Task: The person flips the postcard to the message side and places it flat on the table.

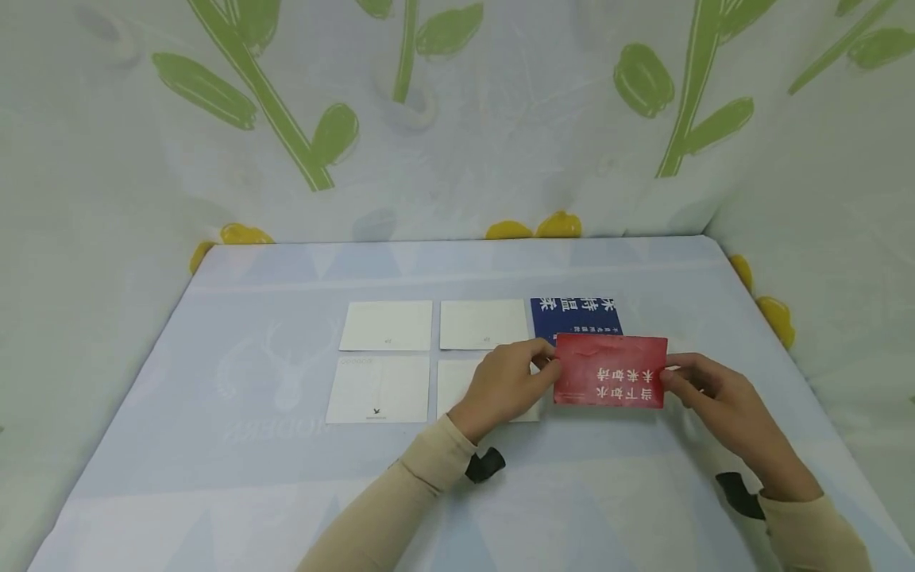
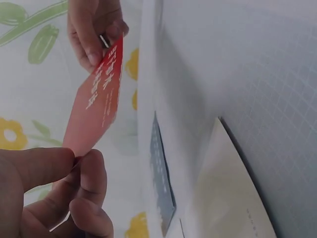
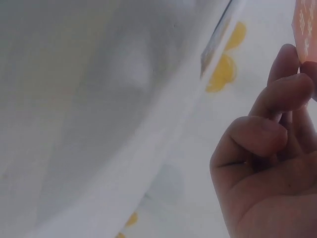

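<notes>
Beneath and in front of a white cloth backdrop printed with green stems and yellow flowers point(image 1: 500, 159) spreads a pale blue, cloth-covered table point(image 1: 214, 445). Over it reach a left beige sleeve point(image 1: 400, 508) and a right beige sleeve point(image 1: 815, 532). The left hand point(image 1: 503, 385) pinches the left edge of a red rectangular card with white characters point(image 1: 608, 369); the right hand point(image 1: 732, 409) pinches its opposite edge. In the head view the red card overlaps the near edge of a dark blue rectangular card with white characters point(image 1: 575, 316); the left wrist view, from the side, shows it raised clear of the table, the blue card lying below.

Only the head view shows the whole layout: four off-white rectangular cards, two far point(image 1: 387, 324) point(image 1: 482, 322) and two near point(image 1: 379, 389) point(image 1: 453, 381), the last partly hidden by the left hand. The blue card ends the far row. The left wrist view reveals thumb and forefinger closed on the red card's corner. The right wrist view catches just a corner of it at the fingertips, with the other fingers curled. Smallest are black pieces by each wrist, point(image 1: 486, 466) and point(image 1: 739, 494).
</notes>
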{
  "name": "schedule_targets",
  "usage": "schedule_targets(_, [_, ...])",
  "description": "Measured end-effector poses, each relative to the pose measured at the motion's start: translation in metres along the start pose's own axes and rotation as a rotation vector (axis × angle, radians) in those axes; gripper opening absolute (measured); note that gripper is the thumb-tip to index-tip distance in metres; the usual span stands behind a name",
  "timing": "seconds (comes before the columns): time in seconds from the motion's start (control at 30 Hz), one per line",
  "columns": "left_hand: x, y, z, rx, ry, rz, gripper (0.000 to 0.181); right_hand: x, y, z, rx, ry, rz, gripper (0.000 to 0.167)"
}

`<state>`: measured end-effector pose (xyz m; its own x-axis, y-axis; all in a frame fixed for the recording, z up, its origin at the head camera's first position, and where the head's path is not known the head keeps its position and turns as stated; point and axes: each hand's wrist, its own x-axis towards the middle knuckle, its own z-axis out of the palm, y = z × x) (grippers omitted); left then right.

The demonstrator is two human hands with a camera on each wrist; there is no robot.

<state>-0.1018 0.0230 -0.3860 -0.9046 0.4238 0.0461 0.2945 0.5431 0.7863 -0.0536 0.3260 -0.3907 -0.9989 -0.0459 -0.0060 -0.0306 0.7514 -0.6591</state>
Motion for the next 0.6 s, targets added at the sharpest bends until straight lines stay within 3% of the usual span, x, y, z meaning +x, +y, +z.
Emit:
schedule_targets(0.4, [0.0013,-0.0037,0.0005,0.012,0.012,-0.011,0.028,0.0014,-0.0020,0.0043,-0.113,0.065,-0.040,0.032])
schedule_targets(0.6, [0.0017,-0.0048,0.0000,0.002,0.025,0.002,0.029,0.0005,-0.0054,0.0038,-0.107,0.076,-0.049,0.025])
